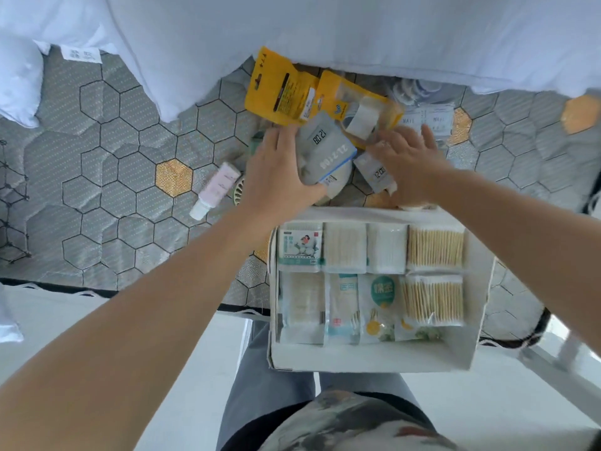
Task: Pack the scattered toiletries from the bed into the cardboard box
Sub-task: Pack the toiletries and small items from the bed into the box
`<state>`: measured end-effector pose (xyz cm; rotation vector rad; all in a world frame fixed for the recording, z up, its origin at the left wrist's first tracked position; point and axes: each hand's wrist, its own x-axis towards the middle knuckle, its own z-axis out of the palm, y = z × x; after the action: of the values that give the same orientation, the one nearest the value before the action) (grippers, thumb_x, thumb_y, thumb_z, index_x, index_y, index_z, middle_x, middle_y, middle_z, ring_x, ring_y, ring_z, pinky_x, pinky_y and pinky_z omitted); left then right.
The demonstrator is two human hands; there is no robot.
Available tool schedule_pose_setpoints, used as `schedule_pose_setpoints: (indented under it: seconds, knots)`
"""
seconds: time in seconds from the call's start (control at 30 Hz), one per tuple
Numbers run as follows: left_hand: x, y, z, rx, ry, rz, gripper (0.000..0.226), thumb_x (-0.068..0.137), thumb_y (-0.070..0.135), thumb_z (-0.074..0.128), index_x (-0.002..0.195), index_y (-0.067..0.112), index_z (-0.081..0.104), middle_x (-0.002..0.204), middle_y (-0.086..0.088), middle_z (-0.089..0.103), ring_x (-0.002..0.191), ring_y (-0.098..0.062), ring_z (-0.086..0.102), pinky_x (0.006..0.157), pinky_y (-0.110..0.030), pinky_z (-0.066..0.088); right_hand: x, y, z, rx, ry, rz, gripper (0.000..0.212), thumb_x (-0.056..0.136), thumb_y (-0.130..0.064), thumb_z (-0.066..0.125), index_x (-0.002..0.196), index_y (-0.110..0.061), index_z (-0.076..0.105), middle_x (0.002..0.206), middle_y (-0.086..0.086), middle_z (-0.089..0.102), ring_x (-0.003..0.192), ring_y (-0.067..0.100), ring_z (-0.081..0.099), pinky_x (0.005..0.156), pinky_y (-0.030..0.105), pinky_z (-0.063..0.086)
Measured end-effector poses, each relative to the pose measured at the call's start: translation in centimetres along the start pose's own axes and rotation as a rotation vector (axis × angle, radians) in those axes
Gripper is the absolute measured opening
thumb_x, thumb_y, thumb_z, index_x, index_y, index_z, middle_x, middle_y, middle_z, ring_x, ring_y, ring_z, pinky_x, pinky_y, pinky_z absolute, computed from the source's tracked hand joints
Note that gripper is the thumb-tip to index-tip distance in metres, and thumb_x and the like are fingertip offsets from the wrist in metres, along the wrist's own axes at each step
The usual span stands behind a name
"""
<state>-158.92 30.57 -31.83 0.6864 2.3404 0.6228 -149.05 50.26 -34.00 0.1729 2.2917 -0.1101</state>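
Note:
A white cardboard box sits at the bed's near edge, holding two rows of cotton-swab packs. Just beyond it lies a pile of toiletries: two yellow pouches, a grey clock-printed packet and a smaller grey packet. My left hand grips the left side of the grey packet, thumb under its lower edge. My right hand lies flat with spread fingers over the right of the pile, beside the smaller packet. A pink bottle lies left of the pile.
A white duvet covers the far side of the bed and overhangs the pile. A green round item peeks out beside the bottle. White sachets lie at the pile's right. The hexagon-patterned mattress stretches left.

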Motion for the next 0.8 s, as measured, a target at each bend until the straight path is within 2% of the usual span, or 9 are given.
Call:
schedule_pose_setpoints:
  seconds: [0.1,0.17,0.27,0.4,0.53,0.63,0.8]
  knots:
    - [-0.3,1.2,0.9,0.024,-0.067,0.037,0.083,0.067,0.026,0.075,0.137,0.008,0.035,0.125,-0.016,0.043,0.115,-0.033,0.045,0.093,-0.044,0.043,0.0,1.5,0.5,-0.156,0.028,-0.042,0.086,0.082,-0.009,0.055,0.147,-0.024,-0.001,0.156,0.007,0.002,0.144,0.029,-0.004,0.113,0.054,-0.004]
    - [-0.3,1.8,1.3,0.044,-0.082,0.042,0.083,0.067,0.024,0.075,0.138,0.008,0.034,0.128,-0.016,0.042,0.118,-0.033,0.043,0.095,-0.046,0.042,0.4,1.6,0.6,-0.180,0.113,-0.053,0.084,0.081,-0.005,0.054,0.146,-0.018,0.003,0.153,0.011,0.008,0.142,0.031,0.006,0.114,0.053,0.004]
    - [-0.5,2.7,1.4,0.063,-0.068,0.030,0.084,0.068,0.025,0.075,0.139,0.009,0.033,0.131,-0.013,0.041,0.121,-0.031,0.041,0.097,-0.042,0.039,0.6,1.1,0.5,-0.167,0.215,-0.039,0.078,0.077,-0.013,0.063,0.141,-0.004,0.019,0.145,0.019,0.022,0.129,0.035,0.030,0.110,0.049,0.023]
    - [-1.6,3.8,0.6,0.054,-0.043,0.059,0.083,0.067,0.022,0.075,0.138,0.010,0.035,0.130,-0.012,0.042,0.120,-0.027,0.040,0.097,-0.038,0.039,-1.3,0.7,-0.1,0.104,0.306,-0.001,0.075,0.072,-0.025,0.069,0.133,0.001,0.032,0.133,0.021,0.035,0.117,0.035,0.038,0.096,0.047,0.038]
    - [-3.9,4.5,-0.5,0.087,-0.026,0.132,0.083,0.066,0.022,0.073,0.139,0.007,0.035,0.129,-0.014,0.045,0.119,-0.029,0.042,0.097,-0.034,0.037,-4.8,0.8,-0.5,0.388,0.457,0.073,0.070,0.066,-0.025,0.071,0.125,-0.001,0.043,0.122,0.020,0.042,0.112,0.034,0.039,0.086,0.045,0.042]
    - [-6.5,5.0,-1.1,0.136,0.006,0.203,0.081,0.063,0.025,0.069,0.136,0.003,0.040,0.125,-0.015,0.051,0.113,-0.033,0.047,0.093,-0.029,0.031,-8.0,0.7,0.2,0.478,0.572,0.081,0.066,0.065,-0.022,0.071,0.122,0.000,0.046,0.116,0.022,0.045,0.109,0.037,0.041,0.083,0.044,0.043]
    - [-11.5,4.7,-1.4,0.232,-0.031,0.298,0.077,0.062,0.040,0.053,0.131,0.006,0.047,0.121,-0.009,0.057,0.113,-0.026,0.049,0.094,-0.032,0.033,-12.7,-0.6,0.6,0.524,0.754,0.019,0.066,0.062,-0.020,0.070,0.120,0.002,0.049,0.111,0.025,0.050,0.104,0.042,0.046,0.081,0.040,0.043]
